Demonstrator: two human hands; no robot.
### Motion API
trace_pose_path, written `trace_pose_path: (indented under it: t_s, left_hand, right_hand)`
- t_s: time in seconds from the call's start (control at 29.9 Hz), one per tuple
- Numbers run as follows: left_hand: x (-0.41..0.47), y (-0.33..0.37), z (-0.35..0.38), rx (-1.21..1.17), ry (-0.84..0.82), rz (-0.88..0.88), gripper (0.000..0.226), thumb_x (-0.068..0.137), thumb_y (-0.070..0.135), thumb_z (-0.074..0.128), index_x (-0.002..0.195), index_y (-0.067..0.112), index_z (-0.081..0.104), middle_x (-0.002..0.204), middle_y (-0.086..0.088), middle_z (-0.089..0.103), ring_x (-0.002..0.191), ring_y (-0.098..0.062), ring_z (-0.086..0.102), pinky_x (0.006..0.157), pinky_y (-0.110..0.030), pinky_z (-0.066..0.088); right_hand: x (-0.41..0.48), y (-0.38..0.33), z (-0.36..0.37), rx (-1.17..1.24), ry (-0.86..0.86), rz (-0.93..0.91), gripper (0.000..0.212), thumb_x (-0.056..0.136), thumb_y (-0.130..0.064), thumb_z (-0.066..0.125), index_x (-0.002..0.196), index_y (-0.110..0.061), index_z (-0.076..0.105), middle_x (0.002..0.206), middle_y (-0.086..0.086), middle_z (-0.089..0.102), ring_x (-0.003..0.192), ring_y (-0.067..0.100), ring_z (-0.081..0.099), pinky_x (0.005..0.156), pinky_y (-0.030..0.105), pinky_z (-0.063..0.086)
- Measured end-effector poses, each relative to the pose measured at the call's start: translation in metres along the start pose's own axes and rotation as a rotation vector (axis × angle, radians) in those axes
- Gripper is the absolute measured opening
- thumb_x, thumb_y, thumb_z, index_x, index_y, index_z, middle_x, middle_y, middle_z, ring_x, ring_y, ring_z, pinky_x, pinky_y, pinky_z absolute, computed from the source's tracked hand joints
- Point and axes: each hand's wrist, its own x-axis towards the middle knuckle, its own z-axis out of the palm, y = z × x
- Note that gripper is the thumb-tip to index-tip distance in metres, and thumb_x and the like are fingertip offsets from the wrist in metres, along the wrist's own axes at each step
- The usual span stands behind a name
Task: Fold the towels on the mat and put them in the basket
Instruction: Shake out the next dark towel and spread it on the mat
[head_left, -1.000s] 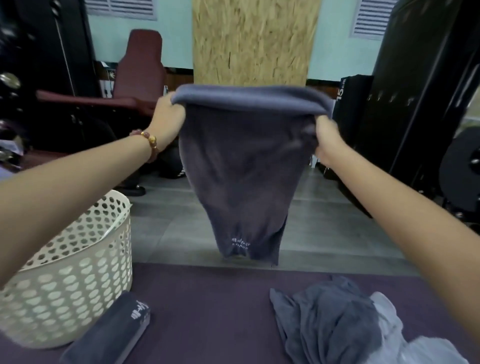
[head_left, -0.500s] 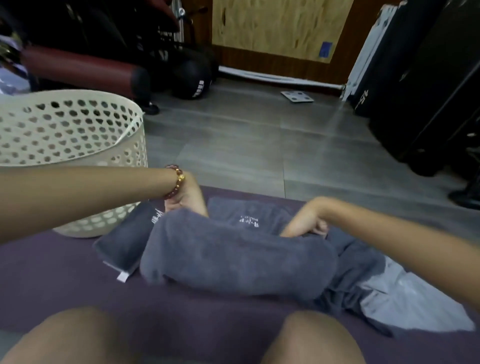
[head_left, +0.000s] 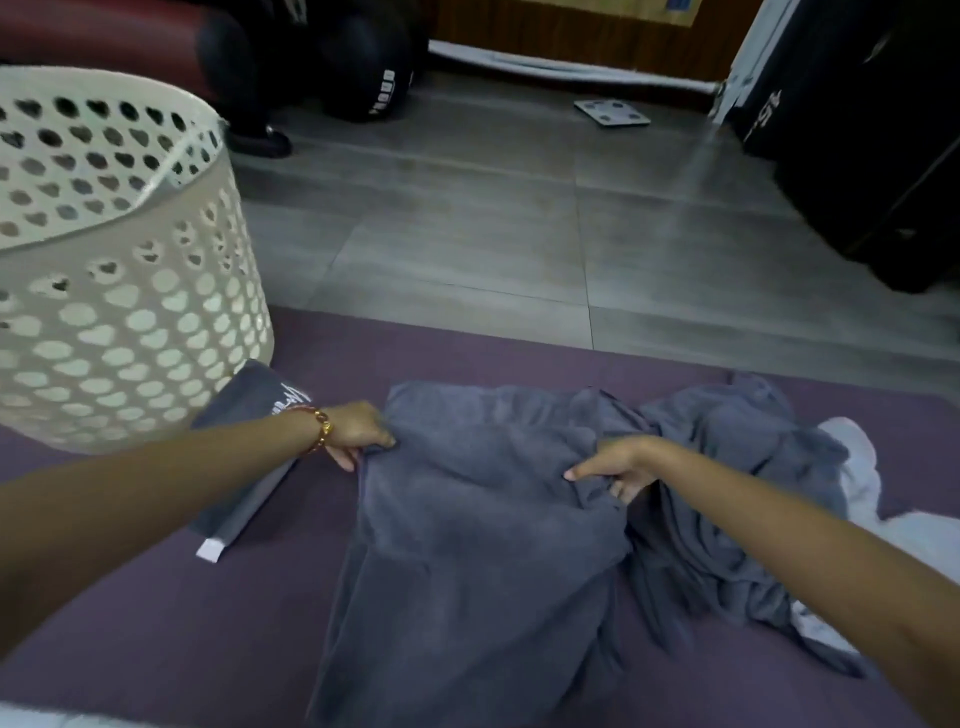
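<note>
Folding: grey towel (head_left: 467, 530) spread on mat (head_left: 156, 623).
Edges pinched by left hand (head_left: 358, 434) and right hand (head_left: 618, 465); next, double it over.

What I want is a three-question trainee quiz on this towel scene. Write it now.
1. True or false: the basket lies tipped over.
2. The left hand grips: A) the basket rim, B) the spread towel, C) nothing.
3. Fill in: the folded towel lies on the purple ____.
Key: 1 false; 2 B; 3 mat.
</note>
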Motion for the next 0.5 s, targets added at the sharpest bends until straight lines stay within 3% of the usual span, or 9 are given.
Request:
trace_pose_path:
  t_s: [0.1,0.17,0.23,0.3,0.4,0.5]
  left_hand:
    - [0.046,-0.016,-0.003,-0.11,0.298,0.139,0.014,0.081,0.005,0.07,0.084,0.008,0.057,0.081,-0.009,0.056,0.069,-0.017,0.054,0.045,-0.018,0.047]
    - [0.07,-0.025,0.004,-0.229,0.429,0.191,0.025,0.073,-0.001,0.076,0.078,0.01,0.055,0.075,-0.007,0.057,0.073,-0.017,0.053,0.049,-0.011,0.04]
    - [0.087,-0.036,0.018,-0.437,0.464,0.212,0.029,0.074,-0.005,0.075,0.077,0.013,0.051,0.071,0.0,0.055,0.063,-0.009,0.055,0.048,-0.007,0.041]
    - [0.098,-0.043,0.031,-0.678,0.449,0.211,0.024,0.081,-0.003,0.068,0.078,0.013,0.051,0.073,0.0,0.056,0.054,-0.003,0.057,0.044,-0.009,0.043]
    - [0.111,-0.045,0.034,-0.812,0.506,0.17,0.01,0.091,0.008,0.059,0.083,0.011,0.056,0.074,-0.002,0.057,0.05,-0.002,0.057,0.043,-0.011,0.044]
    - [0.122,-0.038,0.027,-0.936,0.566,0.193,0.019,0.095,0.01,0.053,0.077,0.015,0.057,0.072,0.0,0.057,0.057,-0.006,0.054,0.047,-0.011,0.044]
  right_hand:
    - [0.037,-0.004,-0.015,-0.013,0.259,-0.04,0.038,0.085,-0.029,0.07,0.107,-0.005,0.051,0.115,0.014,0.055,0.079,0.02,0.057,0.078,0.036,0.055]
    - [0.064,-0.005,-0.017,0.082,0.418,-0.101,0.062,0.083,-0.025,0.072,0.128,0.002,0.04,0.123,0.021,0.051,0.092,0.028,0.057,0.082,0.037,0.049]
    - [0.086,-0.004,-0.008,0.307,0.475,-0.2,0.085,0.086,-0.024,0.068,0.144,0.007,0.013,0.136,0.019,0.041,0.117,0.034,0.049,0.087,0.037,0.045]
    - [0.106,0.003,0.002,0.498,0.521,-0.27,0.069,0.094,-0.025,0.057,0.144,0.001,0.018,0.134,0.015,0.041,0.123,0.033,0.045,0.09,0.035,0.042]
    - [0.123,0.017,0.01,0.6,0.806,-0.394,0.017,0.098,-0.017,0.049,0.109,-0.004,0.047,0.093,0.009,0.051,0.094,0.027,0.052,0.072,0.032,0.044]
    - [0.128,0.02,-0.001,0.691,1.058,-0.485,0.005,0.096,-0.013,0.05,0.099,-0.01,0.047,0.086,0.004,0.051,0.087,0.019,0.048,0.075,0.029,0.042]
